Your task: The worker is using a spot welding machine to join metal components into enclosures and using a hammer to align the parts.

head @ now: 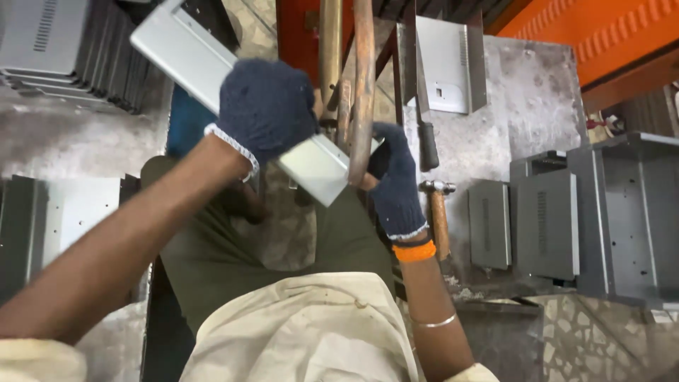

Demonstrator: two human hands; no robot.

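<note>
A long grey bent sheet-metal panel point(184, 60) runs from the upper left down to the middle. My left hand point(265, 106), in a dark blue knit glove, grips it near the middle. My right hand point(396, 180), gloved the same with an orange cuff, holds the panel's lower end beside two rusty upright bars point(362, 78) of a machine. The panel's lower corner point(318, 173) sits against those bars. I am seated, with my olive trousers below.
A hammer point(438, 212) with a wooden handle lies right of my right hand. Stacks of grey metal panels stand at the upper left point(49, 49) and left point(42, 219). Folded grey metal boxes point(601, 212) sit at the right. Another panel point(445, 64) leans at the top.
</note>
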